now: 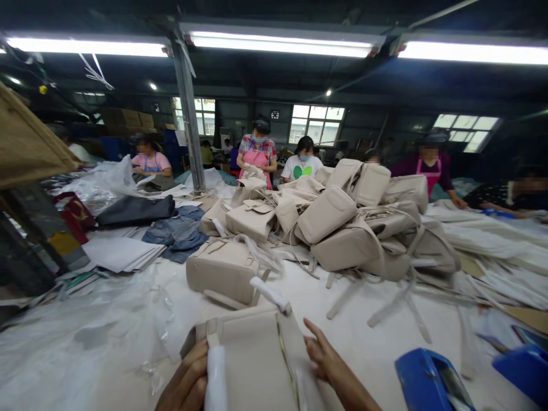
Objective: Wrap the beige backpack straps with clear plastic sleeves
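Right in front of me stands a beige handbag (pixel 250 357) with a gold-toned zipper on its face and handles wrapped in white. My left hand (pixel 188 377) is closed on the bag's left side, beside the wrapped handle, and its thumb is hidden. At the bag's right side is my right hand (pixel 319 354), its index finger stretched out and the others a little bent against or close to the bag. Just beyond lies another beige bag (pixel 222 268) on its side. A large heap of similar beige bags (pixel 329 220) rises behind it.
Blue tape dispensers (pixel 428 379) sit at the lower right. Clear plastic wrapping (pixel 98 337) spreads over the table's left. White sheets (pixel 122 251), blue-grey fabric (pixel 175 231) and a dark bag (pixel 135 211) lie farther back. A metal post (pixel 188 114) and several people stand beyond.
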The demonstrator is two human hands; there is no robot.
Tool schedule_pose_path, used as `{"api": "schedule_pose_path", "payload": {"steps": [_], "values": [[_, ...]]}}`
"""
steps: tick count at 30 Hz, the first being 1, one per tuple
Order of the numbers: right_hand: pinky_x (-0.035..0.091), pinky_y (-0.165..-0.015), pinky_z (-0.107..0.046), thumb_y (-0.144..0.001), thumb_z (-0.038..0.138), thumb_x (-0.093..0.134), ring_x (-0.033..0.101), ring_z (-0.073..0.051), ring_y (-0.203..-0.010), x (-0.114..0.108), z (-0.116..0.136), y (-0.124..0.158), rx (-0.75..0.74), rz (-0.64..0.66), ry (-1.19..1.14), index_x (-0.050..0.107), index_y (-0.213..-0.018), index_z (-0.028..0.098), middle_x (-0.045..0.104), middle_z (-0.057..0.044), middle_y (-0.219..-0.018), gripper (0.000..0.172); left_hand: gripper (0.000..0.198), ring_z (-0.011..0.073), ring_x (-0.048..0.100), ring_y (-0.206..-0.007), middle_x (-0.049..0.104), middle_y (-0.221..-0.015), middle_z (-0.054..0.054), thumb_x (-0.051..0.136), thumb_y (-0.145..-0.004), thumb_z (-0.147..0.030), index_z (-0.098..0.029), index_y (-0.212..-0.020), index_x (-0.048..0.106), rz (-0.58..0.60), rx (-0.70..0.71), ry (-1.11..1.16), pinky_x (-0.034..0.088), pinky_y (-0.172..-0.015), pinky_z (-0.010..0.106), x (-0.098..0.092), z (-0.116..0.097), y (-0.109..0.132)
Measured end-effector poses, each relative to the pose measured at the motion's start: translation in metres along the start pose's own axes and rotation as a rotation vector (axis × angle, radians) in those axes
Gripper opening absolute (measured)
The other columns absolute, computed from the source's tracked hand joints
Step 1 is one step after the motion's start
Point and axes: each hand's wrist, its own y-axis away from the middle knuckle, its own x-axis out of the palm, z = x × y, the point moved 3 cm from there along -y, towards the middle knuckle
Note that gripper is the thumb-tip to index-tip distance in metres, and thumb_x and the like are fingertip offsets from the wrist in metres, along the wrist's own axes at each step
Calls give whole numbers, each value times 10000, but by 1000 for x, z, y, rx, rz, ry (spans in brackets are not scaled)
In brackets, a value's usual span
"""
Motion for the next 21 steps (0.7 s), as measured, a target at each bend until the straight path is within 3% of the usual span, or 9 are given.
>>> {"api": "schedule_pose_path", "payload": {"steps": [2, 4, 9, 13, 15, 17, 19, 21], "values": [[455, -958, -456, -672, 646, 697, 561, -326, -1177, 0, -20, 31, -40, 67, -135, 475, -1322, 219, 607, -147, -1275, 809, 272, 222, 499, -1258, 653, -1132, 92, 367, -972, -188, -184, -1078, 617, 3, 75, 86, 467, -1059, 350, 10, -9, -29], [478, -937, -424, -657, 578, 743, 616, -317, -1095, -1, -19, 50, -84, 25, -265, 560, -1195, 190, 673, -131, -1160, 688, 238, 220, 512, -1221, 649, -1090, 96, 380, -957, -115, -157, -986, 612, -26, 161, 189, 454, -1072, 400, 17, -19, -64], [544, -766, -336, -760, 408, 725, 667, -249, -935, -43, 42, 79, -144, -366, -365, 531, -1172, 248, 701, -48, -1060, 483, 131, 230, 511, -1178, 628, -1056, 89, 514, -886, -48, -146, -933, 588, -78, 342, 336, 451, -1068, 474, 34, -46, -141], [539, -701, -281, -721, 388, 762, 649, -219, -896, -78, 69, 87, -249, -557, -281, 567, -1113, 259, 692, -7, -1010, 457, 162, 213, 508, -1176, 610, -1039, 69, 486, -895, -44, -179, -893, 576, -36, 290, 360, 412, -1093, 491, 65, -46, -164], [529, -695, -262, -697, 385, 773, 639, -199, -864, -88, 67, 80, -299, -626, -256, 592, -1055, 252, 691, 7, -960, 422, 169, 214, 483, -1211, 593, -1083, 71, 460, -907, -67, -193, -904, 573, -8, 159, 379, 383, -1107, 486, 87, -38, -163], [520, -680, -262, -686, 397, 764, 630, -188, -809, -96, 60, 64, -351, -734, -183, 606, -1019, 240, 690, 12, -906, 400, 153, 231, 435, -1266, 539, -1199, 92, 459, -908, -111, -201, -973, 565, -26, -61, 410, 346, -1120, 490, 109, -26, -156], [515, -686, -285, -686, 421, 732, 627, -193, -785, -103, 49, 38, -371, -842, -83, 610, -1024, 222, 690, 2, -893, 411, 257, 246, 355, -1335, 408, -1360, 125, 505, -881, -158, -202, -1134, 495, -59, -381, 462, 291, -1141, 482, 127, -14, -142], [509, -723, -311, -677, 438, 693, 629, -212, -821, -111, 35, 5, -354, -926, -12, 601, -1038, 202, 692, -19, -920, 441, 444, 255, 366, -1329, 349, -1400, 154, 540, -859, -214, -196, -1268, 368, -9, -697, 543, 302, -1119, 473, 140, -11, -118]]}}
